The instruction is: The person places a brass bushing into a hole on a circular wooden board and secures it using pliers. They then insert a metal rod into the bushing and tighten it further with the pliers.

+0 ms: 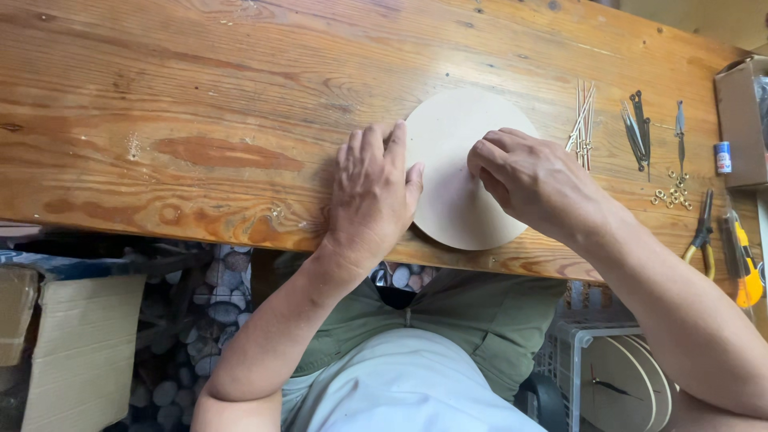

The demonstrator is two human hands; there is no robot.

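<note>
On the long varnished pine workbench (200, 120) we are steadying the pale round wooden disc (448, 136) flat near the front edge, judging this a positioning or marking step; the next move calls for a firm hold so the disc cannot slide. Our left hand (370, 200) lies open, palm down, on the disc's left rim; our right hand (532, 180) rests curled on its right side, fingertips pinched together, on what we cannot tell.

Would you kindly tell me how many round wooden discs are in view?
2 for certain: one disc flat on the table under both hands, another with clock hands standing in the clear bin below. Edges behind that one suggest more, partly hidden.
</note>
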